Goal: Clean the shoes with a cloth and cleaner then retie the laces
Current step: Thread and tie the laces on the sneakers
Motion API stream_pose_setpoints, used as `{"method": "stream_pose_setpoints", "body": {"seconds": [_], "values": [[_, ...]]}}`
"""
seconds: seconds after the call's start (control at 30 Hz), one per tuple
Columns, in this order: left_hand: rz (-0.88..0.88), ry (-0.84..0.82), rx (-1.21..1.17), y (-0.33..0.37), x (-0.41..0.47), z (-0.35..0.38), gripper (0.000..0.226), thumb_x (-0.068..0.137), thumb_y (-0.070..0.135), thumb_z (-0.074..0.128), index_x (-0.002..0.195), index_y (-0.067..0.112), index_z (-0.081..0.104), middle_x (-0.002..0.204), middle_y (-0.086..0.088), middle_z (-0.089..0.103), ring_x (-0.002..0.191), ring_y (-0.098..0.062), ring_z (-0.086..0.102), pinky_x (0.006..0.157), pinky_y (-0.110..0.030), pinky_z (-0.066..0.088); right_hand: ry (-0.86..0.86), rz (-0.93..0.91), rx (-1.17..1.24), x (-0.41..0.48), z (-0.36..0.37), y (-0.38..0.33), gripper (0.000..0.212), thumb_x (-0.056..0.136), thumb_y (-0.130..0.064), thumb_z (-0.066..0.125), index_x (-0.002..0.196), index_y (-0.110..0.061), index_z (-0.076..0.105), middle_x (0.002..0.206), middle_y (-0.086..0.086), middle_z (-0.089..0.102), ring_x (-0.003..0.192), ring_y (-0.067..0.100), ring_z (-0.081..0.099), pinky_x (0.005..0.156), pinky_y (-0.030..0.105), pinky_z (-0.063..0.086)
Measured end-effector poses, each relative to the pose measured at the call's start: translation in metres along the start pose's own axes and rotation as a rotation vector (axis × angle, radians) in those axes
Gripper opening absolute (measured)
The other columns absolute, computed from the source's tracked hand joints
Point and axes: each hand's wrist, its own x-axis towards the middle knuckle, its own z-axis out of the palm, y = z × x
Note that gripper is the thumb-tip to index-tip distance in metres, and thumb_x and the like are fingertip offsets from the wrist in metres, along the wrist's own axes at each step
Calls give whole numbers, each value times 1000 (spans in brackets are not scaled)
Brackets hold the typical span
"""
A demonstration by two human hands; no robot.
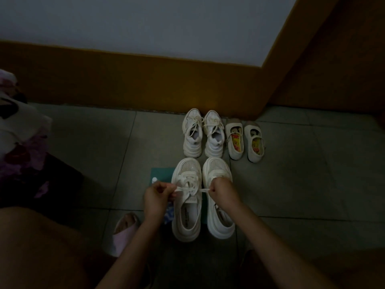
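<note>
Two white chunky sneakers stand side by side on the tiled floor, toes away from me: the left sneaker (186, 213) and the right sneaker (218, 217). My left hand (157, 197) pinches one end of the left sneaker's white lace (187, 189), and my right hand (224, 190) pinches the other end. The lace is stretched sideways between them over the shoe's tongue. A teal cloth (161, 174) lies under and beside the left sneaker. A small white bottle cap (154, 180) peeks out just above my left hand.
A second pair of white laced sneakers (201, 133) and a pair of small strap shoes (244, 140) stand by the brown skirting wall (145, 84). My foot in a pink slipper (123, 234) rests at lower left. Patterned fabric (18, 132) lies at far left.
</note>
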Motion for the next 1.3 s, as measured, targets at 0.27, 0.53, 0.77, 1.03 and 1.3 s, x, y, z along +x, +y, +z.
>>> {"method": "stream_pose_setpoints", "body": {"seconds": [0.27,0.53,0.77,1.03,1.3], "values": [[43,76,24,-1,-4,-1,17,81,-3,64,65,5,62,60,-7,64,48,-11,62,60,-31,53,14,0,-34,-3,1,-1,24,93,-15,47,69,-13,49,102,20,62,100,31,58,71,27,36],[332,-20,506,7,-11,6,4,85,21,63,86,20,67,82,6,68,75,-9,62,72,-29,51,201,15,731,-8,-8,-2,16,82,-10,69,82,-16,54,69,3,58,61,17,56,55,25,45],[618,-140,709,12,-21,26,17,79,28,69,95,22,69,102,2,64,99,-17,54,86,-37,45,296,103,774,-2,-25,37,18,87,-4,60,73,-15,58,63,-2,56,49,2,52,52,18,41],[696,-248,839,11,-22,31,17,72,13,72,83,25,69,94,7,64,98,-19,53,84,-32,42,163,150,658,-14,-11,73,23,86,-21,65,66,-9,61,55,4,55,49,13,48,54,25,37],[631,-253,882,11,-29,15,11,85,26,50,89,30,59,96,7,61,104,-15,48,96,-30,30,135,75,658,-17,-12,68,27,86,-14,64,61,-15,56,53,1,50,39,-2,47,54,25,36]]}}
